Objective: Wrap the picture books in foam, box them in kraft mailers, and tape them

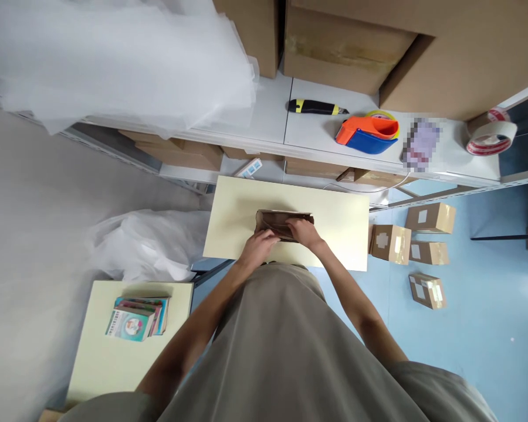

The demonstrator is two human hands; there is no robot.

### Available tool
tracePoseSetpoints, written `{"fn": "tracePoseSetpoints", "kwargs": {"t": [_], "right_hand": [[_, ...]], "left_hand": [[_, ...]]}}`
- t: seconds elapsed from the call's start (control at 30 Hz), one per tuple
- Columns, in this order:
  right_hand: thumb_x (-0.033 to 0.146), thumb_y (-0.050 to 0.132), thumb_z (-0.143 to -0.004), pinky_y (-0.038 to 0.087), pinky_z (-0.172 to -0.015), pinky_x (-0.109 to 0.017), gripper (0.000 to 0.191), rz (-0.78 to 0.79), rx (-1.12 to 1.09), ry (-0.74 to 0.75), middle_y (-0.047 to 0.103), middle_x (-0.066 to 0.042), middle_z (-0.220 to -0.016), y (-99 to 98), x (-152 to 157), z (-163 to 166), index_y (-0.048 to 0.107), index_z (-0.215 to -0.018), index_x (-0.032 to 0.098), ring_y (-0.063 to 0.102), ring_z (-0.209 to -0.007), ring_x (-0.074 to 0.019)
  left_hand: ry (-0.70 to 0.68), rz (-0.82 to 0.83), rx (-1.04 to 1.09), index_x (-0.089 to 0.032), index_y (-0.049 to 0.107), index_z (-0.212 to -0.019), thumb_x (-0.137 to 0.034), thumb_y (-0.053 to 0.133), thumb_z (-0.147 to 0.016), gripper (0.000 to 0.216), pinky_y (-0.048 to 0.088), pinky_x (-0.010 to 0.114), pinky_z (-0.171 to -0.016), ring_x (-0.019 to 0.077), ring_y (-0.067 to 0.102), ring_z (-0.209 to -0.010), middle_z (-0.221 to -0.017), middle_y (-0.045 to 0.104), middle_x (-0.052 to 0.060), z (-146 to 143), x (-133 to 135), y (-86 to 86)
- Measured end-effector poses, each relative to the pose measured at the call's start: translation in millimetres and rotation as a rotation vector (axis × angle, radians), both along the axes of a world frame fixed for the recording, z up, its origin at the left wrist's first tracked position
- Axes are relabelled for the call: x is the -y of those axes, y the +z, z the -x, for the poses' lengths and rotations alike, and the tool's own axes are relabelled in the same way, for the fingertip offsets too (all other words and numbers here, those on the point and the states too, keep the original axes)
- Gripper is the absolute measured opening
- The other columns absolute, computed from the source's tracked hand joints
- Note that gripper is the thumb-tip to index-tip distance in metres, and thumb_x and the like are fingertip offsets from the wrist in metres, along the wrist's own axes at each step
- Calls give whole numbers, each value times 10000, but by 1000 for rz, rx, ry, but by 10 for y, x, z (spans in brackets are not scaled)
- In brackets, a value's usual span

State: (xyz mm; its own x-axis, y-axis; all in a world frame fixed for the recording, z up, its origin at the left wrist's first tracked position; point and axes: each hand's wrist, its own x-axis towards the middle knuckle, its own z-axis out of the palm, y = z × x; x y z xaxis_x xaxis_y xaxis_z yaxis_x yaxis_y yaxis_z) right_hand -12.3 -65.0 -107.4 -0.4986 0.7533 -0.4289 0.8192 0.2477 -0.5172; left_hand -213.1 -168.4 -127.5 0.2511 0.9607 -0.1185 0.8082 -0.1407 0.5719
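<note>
A small brown cardboard box (270, 219), its inside showing, lies on the pale yellow table (334, 234) in front of me. My left hand (259, 246) grips its near left edge, with the fingers curled over the rim. At the right end, my right hand (305, 232) reaches into the box, and its fingers are bent against the cardboard. Part of the near wall is hidden behind both hands. Whether anything lies inside the box I cannot tell.
On the shelf (264, 126) beyond are a utility knife (317, 107), an orange and blue tape dispenser (367, 135), tape rolls (490, 139) and white foam sheets (127, 64). Books (134, 322) lie on a side table (97, 363) at left. Several cartons (389, 243) stand on the floor at right.
</note>
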Motion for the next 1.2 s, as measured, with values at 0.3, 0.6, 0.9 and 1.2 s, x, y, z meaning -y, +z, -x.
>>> {"fn": "tracePoseSetpoints", "kwargs": {"t": [0.3, 0.6, 0.9, 1.2], "right_hand": [[276, 493, -1094, 649, -903, -380, 311, -239, -211, -507, 818, -127, -1235, 241, 317, -641, 789, -1169, 215, 804, -987, -255], [149, 556, -1016, 650, -870, -361, 314, 36, -92, -514, 841, -79, -1198, 54, 572, -722, 775, -1219, 244, 832, -933, -234], [383, 879, -926, 665, -984, -391, 425, 103, -145, -418, 706, -123, -1440, -47, 636, -475, 753, -1309, 249, 816, -1092, -260], [495, 935, -843, 604, -1137, -525, 734, 55, -108, -363, 663, -157, -1533, -368, 616, -464, 681, -1489, 257, 720, -1317, -366]], "left_hand": [[129, -63, 57, -287, 817, -1086, -304, 584, -1093, 234, 585, 385, -1011, 258, 731, -1052, -1074, 783, 75, 146, 38, 104], [446, 27, 99, -216, 642, -1290, -278, 637, -1005, 291, 636, 373, -831, 241, 760, -921, -1264, 705, 123, 547, 10, -153], [250, 2, 222, -235, 584, -1470, -403, 753, -975, 549, 632, 391, -997, 243, 747, -1047, -1332, 637, 115, 509, -87, -249], [181, 53, 402, -211, 535, -1542, -384, 802, -942, 679, 658, 377, -932, 193, 717, -943, -1312, 587, 116, 468, -70, -404]]}}
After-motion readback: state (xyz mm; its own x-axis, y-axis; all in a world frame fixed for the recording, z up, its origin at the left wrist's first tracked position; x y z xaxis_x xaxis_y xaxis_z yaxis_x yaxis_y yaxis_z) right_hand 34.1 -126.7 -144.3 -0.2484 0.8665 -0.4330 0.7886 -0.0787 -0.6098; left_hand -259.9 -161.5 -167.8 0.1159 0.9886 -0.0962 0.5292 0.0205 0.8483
